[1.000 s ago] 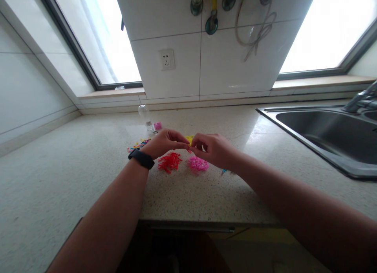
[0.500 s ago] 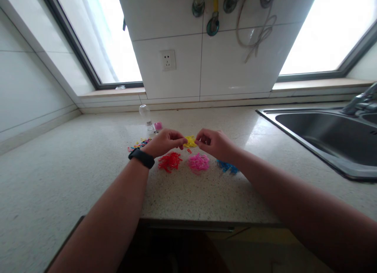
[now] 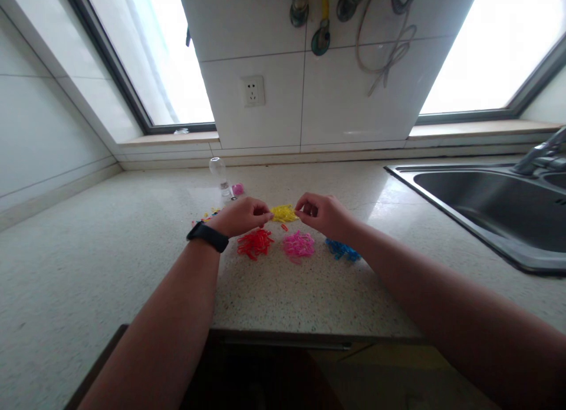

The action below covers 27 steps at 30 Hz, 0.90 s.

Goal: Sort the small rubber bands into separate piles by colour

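Observation:
My left hand [image 3: 246, 216], with a dark band on its wrist, is closed in a pinch at the left edge of a pile of small yellow pieces [image 3: 283, 213]. My right hand [image 3: 324, 213] pinches at that pile's right edge. What either set of fingertips holds is too small to make out. Nearer me lie a red pile [image 3: 255, 243], a pink pile [image 3: 299, 245] and a blue pile [image 3: 341, 250], partly behind my right forearm. One loose red piece [image 3: 284, 227] rests just below the yellow pile. Mixed coloured pieces [image 3: 211, 213] show behind my left wrist.
Toward the wall, a clear bottle [image 3: 219, 175] stands beside a small pink object [image 3: 237, 189] on the speckled countertop [image 3: 283, 298]. A steel sink [image 3: 481, 209] with a faucet [image 3: 542, 150] is set into the right side. The counter's front edge runs below my arms.
My left hand has shifted a little left, showing more of the yellow pile and covering more of the mixed pieces. My right hand stays nearly where it was, still pinched.

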Each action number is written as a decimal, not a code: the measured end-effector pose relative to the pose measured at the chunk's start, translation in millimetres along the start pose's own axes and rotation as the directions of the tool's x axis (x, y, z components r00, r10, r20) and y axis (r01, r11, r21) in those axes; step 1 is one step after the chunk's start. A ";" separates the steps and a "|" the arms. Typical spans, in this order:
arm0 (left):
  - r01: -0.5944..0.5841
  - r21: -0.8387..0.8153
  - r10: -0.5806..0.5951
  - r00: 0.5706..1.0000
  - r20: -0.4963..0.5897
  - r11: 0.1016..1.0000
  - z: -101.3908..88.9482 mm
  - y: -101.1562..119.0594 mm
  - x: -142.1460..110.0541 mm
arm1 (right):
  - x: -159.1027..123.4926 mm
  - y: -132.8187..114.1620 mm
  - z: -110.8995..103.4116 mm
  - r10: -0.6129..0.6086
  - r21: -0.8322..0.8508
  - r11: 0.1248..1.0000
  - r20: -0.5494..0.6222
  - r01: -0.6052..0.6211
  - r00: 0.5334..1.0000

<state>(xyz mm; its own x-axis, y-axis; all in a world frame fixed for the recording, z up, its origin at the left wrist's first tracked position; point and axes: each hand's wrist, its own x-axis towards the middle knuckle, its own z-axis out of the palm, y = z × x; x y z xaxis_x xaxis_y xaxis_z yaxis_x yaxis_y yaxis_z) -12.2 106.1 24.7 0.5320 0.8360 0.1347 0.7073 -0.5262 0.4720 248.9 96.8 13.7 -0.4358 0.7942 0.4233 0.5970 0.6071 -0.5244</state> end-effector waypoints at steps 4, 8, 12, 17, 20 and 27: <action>0.024 0.016 -0.025 0.997 0.070 1.000 -1.3 -3.4 -1.5 | 3.2 7.7 -2.3 0.087 -0.145 0.986 0.011 -0.084 0.996; 0.047 0.027 -0.050 0.992 0.117 0.999 -2.8 -4.7 -1.9 | 6.7 14.7 -4.2 0.191 -0.259 0.949 0.019 -0.180 0.981; 0.048 0.054 -0.055 0.990 0.131 0.997 -4.0 -7.1 -1.6 | 8.3 16.8 -5.8 0.229 -0.330 0.921 0.027 -0.208 0.973; 0.066 0.077 -0.076 0.988 0.132 0.995 -4.6 -9.3 -1.6 | 10.1 16.8 -5.5 0.245 -0.408 0.888 0.029 -0.212 0.969; 0.074 0.087 -0.084 0.989 0.123 0.993 -5.6 -7.6 -2.2 | 12.0 15.6 -3.1 0.268 -0.430 0.874 0.036 -0.227 0.963; 0.072 0.061 -0.081 0.981 0.174 0.996 -7.5 -5.0 -4.8 | 14.0 9.5 1.7 0.244 -0.454 0.868 0.039 -0.201 0.969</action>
<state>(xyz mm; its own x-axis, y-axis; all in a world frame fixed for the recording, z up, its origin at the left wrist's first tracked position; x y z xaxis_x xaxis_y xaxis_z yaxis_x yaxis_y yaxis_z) -21.8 105.9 28.3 0.5457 0.8360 -0.0581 0.7708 -0.4735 0.4263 247.3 113.7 13.3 -0.3029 0.9188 0.2530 0.9114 0.3569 -0.2049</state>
